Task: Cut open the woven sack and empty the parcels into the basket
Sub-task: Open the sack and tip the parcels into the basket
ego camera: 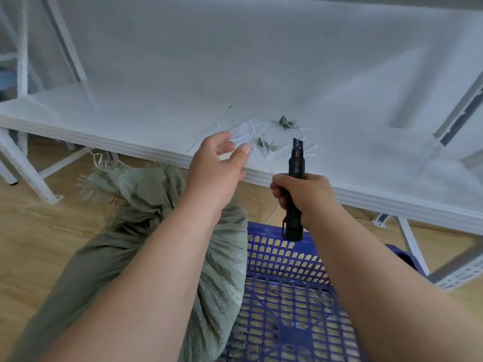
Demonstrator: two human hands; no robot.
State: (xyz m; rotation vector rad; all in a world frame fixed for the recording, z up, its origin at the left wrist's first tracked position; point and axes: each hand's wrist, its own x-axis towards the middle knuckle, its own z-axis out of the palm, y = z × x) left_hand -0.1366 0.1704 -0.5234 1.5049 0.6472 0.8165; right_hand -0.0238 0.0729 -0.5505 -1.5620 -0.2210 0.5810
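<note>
Blue basket (287, 296) beside sack (146, 189); left hand (217, 165) spread, right hand (300, 197) gripping knife (295, 163).

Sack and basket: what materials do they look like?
Sack: likely woven polypropylene, dull grey-green; ribbed weave and frayed strands at its edge. Basket: looks like moulded plastic, blue, slightly glossy; regular grid of cut-outs, thick smooth rim.
</note>
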